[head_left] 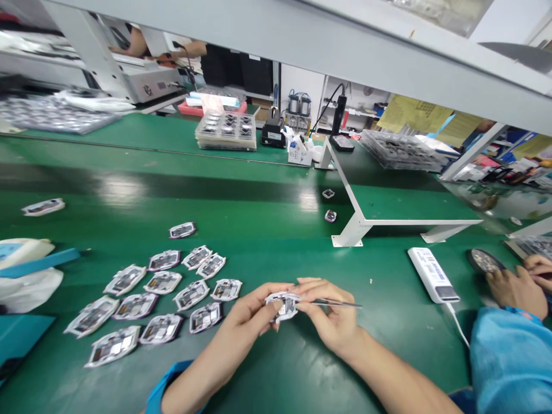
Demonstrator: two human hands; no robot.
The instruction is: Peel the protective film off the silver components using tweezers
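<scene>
My left hand (254, 310) is closed on a small white electronic housing (288, 306), its thumb lying over the inside, where silvery parts show. From the other side my right hand (330, 316) meets the housing with its fingertips. A pair of thin metal tweezers (351, 305) is held in that right hand, the rear end sticking out to the right; the tips are hidden by the fingers. Left of my hands, several similar housings lie on the green mat, among them a near one (206, 317) and a white-rimmed one (227, 290).
A white metal stand (351, 230) rises at the right, with a white power strip (433, 276) before it. A co-worker's hand (517, 290) is at the far right beside a round dark dish (485, 261). Stacked trays (226, 141) stand at the back.
</scene>
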